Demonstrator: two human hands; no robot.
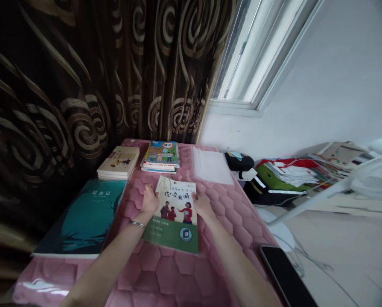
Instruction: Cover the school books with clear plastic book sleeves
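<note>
A green and cream book (174,213) with drawn children on its cover lies on the pink quilted surface (165,273). My left hand (150,199) grips its left edge, a bracelet on that wrist. My right hand (202,204) grips its right edge. Both hands have fingers curled onto the book's sides.
A large teal book (85,217) lies at the left. Behind it sit a cream book stack (118,163), a colourful book stack (161,157) and clear plastic sleeves (211,165). A dark phone (285,277) rests at the right edge. A patterned curtain hangs behind; bags and papers (290,175) clutter the right.
</note>
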